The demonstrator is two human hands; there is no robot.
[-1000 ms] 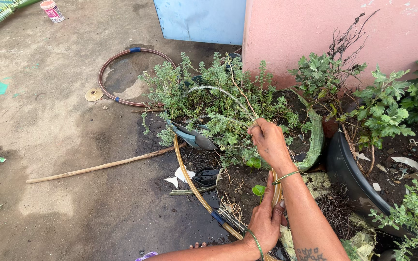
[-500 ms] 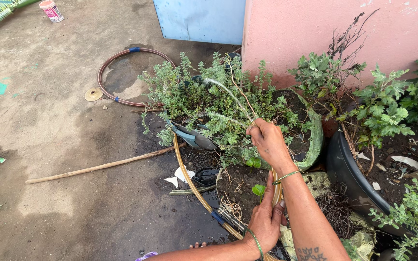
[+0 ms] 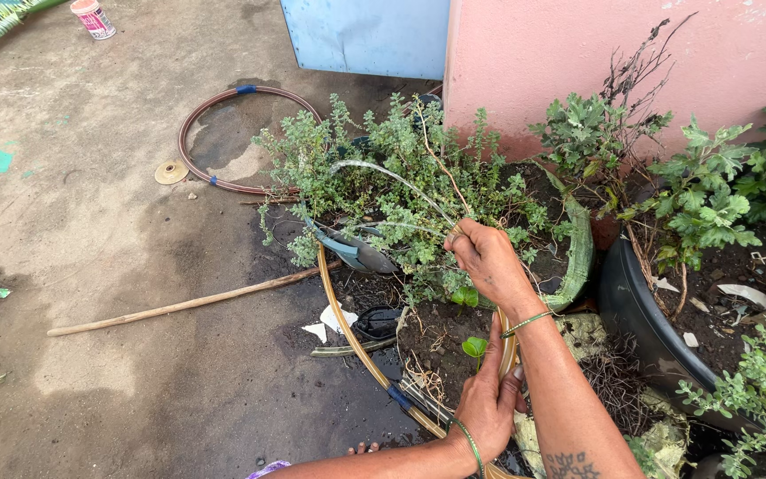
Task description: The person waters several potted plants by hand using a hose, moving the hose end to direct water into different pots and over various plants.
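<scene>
Head view: a person's right hand (image 3: 489, 266), fingers clenched around the end of a yellowish-brown rubber garden hose (image 3: 347, 333), aims it up and to the left, sending thin arcs of water (image 3: 392, 177) over a bushy small-leaved green herb plant (image 3: 383, 168). The hose's long axis curves from the wet concrete floor (image 3: 135, 372) up under the wrist. The left hand (image 3: 488, 404), fingers wrapped on the hose lower down, steadies it beside a black plastic pot (image 3: 640, 310).
</scene>
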